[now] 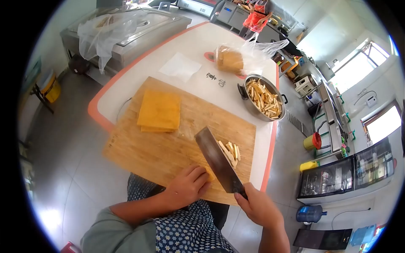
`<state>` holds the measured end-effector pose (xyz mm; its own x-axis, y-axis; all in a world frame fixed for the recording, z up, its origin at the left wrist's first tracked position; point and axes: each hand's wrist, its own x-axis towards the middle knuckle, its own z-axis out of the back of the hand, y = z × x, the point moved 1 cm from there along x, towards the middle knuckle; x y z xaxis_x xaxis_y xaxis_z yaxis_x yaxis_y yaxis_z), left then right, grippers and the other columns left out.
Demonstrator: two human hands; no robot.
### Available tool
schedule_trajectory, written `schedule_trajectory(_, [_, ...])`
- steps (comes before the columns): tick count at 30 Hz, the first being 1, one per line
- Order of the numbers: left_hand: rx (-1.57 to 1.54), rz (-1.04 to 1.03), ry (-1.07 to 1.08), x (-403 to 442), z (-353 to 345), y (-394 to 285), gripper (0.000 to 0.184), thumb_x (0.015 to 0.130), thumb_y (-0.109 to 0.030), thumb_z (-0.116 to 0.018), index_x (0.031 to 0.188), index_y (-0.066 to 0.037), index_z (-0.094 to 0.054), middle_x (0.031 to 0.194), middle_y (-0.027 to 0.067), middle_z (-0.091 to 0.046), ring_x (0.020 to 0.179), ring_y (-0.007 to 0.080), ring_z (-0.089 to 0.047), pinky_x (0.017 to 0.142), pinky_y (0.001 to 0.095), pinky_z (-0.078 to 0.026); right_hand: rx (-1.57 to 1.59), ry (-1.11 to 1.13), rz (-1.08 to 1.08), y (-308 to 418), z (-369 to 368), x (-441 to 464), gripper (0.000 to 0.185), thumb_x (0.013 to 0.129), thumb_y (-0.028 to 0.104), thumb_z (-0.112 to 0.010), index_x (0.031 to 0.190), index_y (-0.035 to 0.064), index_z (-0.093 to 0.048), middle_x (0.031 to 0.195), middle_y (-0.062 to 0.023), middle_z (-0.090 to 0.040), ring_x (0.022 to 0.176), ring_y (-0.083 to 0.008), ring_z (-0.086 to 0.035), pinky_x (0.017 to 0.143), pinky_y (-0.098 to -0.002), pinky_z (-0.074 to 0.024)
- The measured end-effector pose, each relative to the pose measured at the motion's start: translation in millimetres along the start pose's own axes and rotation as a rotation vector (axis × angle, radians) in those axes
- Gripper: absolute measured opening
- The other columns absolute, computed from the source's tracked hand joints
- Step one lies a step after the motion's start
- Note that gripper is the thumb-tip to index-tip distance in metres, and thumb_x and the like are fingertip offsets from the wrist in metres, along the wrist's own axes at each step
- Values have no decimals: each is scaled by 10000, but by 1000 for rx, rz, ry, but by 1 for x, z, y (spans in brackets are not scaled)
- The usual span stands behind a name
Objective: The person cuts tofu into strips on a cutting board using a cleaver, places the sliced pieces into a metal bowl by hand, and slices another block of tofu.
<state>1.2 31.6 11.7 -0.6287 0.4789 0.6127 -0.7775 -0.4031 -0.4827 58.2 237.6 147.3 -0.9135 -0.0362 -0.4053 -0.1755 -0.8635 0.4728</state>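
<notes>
My right hand (260, 207) grips the dark handle of a cleaver (217, 158), its broad blade slanting up and left over the wooden cutting board (160, 154). Curled fingers of my left hand (187, 187) press on a yellow piece of firm tofu (209, 173), mostly covered by the hand, just left of the blade. Cut tofu strips (230, 152), pale inside with yellow edges, lie right of the blade. A stack of square yellow tofu slabs (159, 110) rests at the board's far left part. Whether the blade touches the tofu, I cannot tell.
Beyond the board, a metal pot (258, 113) holds many cut strips. A clear plastic bag (253, 57) with more yellow slabs and a white sheet (180, 67) lie on the white table (139, 76). Another person (256, 19) in a red apron stands in the background.
</notes>
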Motion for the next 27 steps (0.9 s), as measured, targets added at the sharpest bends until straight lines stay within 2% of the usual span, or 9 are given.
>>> schedule_trajectory(3, [-10,13,-30,2,4,-1,197,829,-94,-735,972,30,-679,1046,165,-644,1045,338,-609,911,416,-531,-53,58,-16,-5,-7,-7,304,1037,300,-574,1000,14,-477,821,-255,-644,831,-479,-635,698,-537,-481])
schedule_trajectory(5, [47,-55,43,3,8,-1,265,835,-107,-765,1049,27,-684,1109,180,-640,1060,369,-628,919,430,-544,-47,56,22,-8,-11,-5,301,1036,295,-576,992,16,-473,824,-253,-643,817,-481,-633,689,-546,-477])
schedule_trajectory(9, [22,-56,49,4,8,-2,272,829,-101,-739,1053,41,-678,1109,179,-652,1090,357,-595,950,428,-518,-79,58,35,2,-10,9,290,1029,272,-594,1008,1,-494,810,-256,-636,805,-476,-633,679,-536,-473])
schedule_trajectory(10, [-10,-8,49,2,5,-1,280,832,-108,-740,1062,39,-676,1113,178,-651,1092,360,-597,951,430,-518,-70,45,29,4,-14,16,290,1029,272,-594,1008,1,-494,810,-256,-636,805,-476,-633,679,-536,-473])
schedule_trajectory(12, [-42,21,53,1,1,0,288,836,-115,-741,1071,36,-674,1117,176,-650,1093,362,-599,952,431,-518,-68,-56,201,6,-23,35,290,1029,263,-592,991,-2,-482,829,-275,-640,819,-492,-627,692,-548,-474])
schedule_trajectory(19, [32,30,9,-4,6,-3,271,837,-126,-747,1045,31,-675,1089,160,-641,1081,349,-608,944,428,-523,69,-190,194,-8,-17,46,305,1040,310,-553,1032,19,-464,853,-260,-659,812,-502,-629,706,-572,-477])
schedule_trajectory(22, [50,-9,16,-5,7,-4,232,831,-113,-735,1001,35,-683,1075,155,-645,1080,344,-607,946,430,-522,110,-136,167,1,-2,16,314,1035,315,-570,1024,19,-467,841,-258,-661,803,-497,-633,701,-566,-476])
schedule_trajectory(24, [57,-39,25,-3,7,-2,216,826,-106,-729,981,38,-687,1073,154,-649,1082,342,-606,949,431,-522,-48,-25,15,4,0,4,315,1032,306,-581,1005,10,-476,816,-258,-652,812,-488,-637,702,-553,-476])
schedule_trajectory(27, [69,-68,36,-3,7,0,281,826,-98,-774,1054,33,-677,1114,177,-644,1069,370,-629,912,436,-551,-91,94,-94,13,0,-5,314,1033,294,-578,985,-1,-483,857,-261,-651,848,-480,-640,721,-549,-477])
